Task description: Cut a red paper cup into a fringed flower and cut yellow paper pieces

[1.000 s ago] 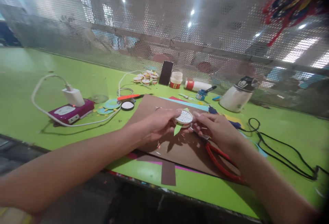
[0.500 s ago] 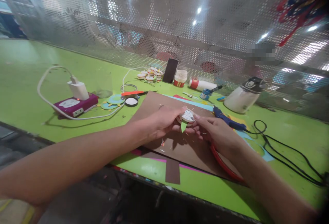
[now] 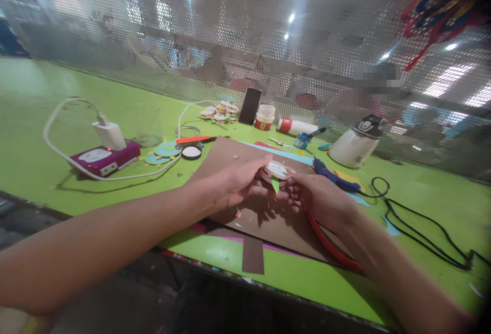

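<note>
A small round paper craft piece [image 3: 276, 169] with a white patterned top, a red-and-white side and a green leaf-shaped tab is held up over the brown board [image 3: 222, 170]. My left hand [image 3: 249, 183] grips its left edge, thumb on the rim and fingers underneath. On the opposite side my right hand [image 3: 316, 193] pinches the rim between thumb and fingers. Below my right wrist lies a red curved handle [image 3: 330, 247], partly covered by the forearm. Small paper scraps [image 3: 238, 215] are scattered on the board.
A blue glue gun [image 3: 335, 175] with a black cord lies at right, near a white spray bottle [image 3: 358, 142]. Behind stand a phone [image 3: 250, 105], paint jars [image 3: 264, 117] and similar round pieces [image 3: 220, 112]. At left are a purple power strip [image 3: 105, 158] and an orange cutter [image 3: 195, 140].
The craft piece has tilted slightly, showing more of its red-and-white side. Both hands keep their hold. The whole view has shifted a little, so things appear further left.
</note>
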Tool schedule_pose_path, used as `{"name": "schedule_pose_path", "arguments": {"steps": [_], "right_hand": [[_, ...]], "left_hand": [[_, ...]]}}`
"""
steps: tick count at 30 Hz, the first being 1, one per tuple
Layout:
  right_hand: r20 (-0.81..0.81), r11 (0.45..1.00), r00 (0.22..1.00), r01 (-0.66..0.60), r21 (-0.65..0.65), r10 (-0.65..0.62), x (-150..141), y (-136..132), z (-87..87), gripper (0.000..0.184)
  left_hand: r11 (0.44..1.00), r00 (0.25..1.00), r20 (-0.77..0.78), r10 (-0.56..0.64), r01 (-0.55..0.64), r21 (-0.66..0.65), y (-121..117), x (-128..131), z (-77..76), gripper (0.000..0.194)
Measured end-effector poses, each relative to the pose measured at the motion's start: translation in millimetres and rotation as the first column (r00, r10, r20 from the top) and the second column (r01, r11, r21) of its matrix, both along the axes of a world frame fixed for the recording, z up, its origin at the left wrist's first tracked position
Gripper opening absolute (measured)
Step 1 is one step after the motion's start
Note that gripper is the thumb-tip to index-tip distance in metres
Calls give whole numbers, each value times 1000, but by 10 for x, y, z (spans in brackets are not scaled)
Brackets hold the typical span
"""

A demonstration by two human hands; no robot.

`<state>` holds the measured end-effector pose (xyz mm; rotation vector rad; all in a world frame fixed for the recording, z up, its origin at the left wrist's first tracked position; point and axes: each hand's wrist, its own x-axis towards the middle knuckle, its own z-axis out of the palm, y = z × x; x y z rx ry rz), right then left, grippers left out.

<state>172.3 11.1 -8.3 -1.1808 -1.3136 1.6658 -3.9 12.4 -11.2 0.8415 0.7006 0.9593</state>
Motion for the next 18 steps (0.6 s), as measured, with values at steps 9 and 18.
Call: {"name": "schedule_pose_path", "arguments": {"steps": [9,18], "right_hand": [[13,996,998,-54,68,54,12,-22,-3,38],[28,980,1000,-9,199,4,22,9,-13,37]], "left_hand": [[999,995,-98,-28,29,13,-6,-43,68,31],[997,983,-174,-56,64,40,74,-85,50,24]]}}
